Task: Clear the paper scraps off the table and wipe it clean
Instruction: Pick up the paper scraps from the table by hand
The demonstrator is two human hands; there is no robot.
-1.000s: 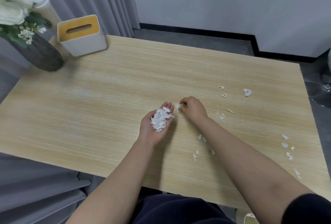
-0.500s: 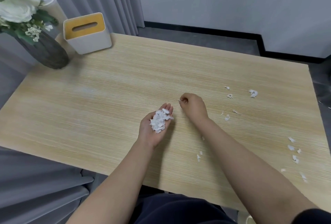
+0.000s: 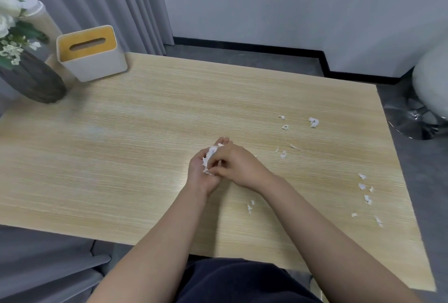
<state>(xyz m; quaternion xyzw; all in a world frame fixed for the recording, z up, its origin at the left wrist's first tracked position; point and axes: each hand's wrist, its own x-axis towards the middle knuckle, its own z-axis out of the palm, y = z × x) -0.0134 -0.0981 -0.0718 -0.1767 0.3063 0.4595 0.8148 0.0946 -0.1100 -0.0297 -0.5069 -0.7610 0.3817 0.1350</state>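
- Cupping a heap of scraps [image 3: 210,157], the left hand [image 3: 202,174] lies palm-up over the middle of the table [image 3: 145,145], fingers gently curved round the pile.
- Right hand [image 3: 238,165] lies across it, fingertips curled down onto the heap; whether it pinches a piece or just presses the pile, I cannot tell.
- More scraps wait on the wood: a loose cluster [image 3: 286,151] just right of the hands, three bits [image 3: 312,122] farther off, a pair [image 3: 249,207] near the right forearm, and a scatter [image 3: 364,193] along the right edge.
- Handling call: these look feather-light, soft and crumpled, so any draught or quick move could send them drifting. They won't break, but flat bits cling to the surface.
- Best taken with a fingertip pinch on a raised, curled edge, or swept together toward the table's edge into the cupped palm.
- Tissue box [image 3: 91,53] and vase [image 3: 34,79] stand at the far left, well apart from the mess; wiping is not yet begun.
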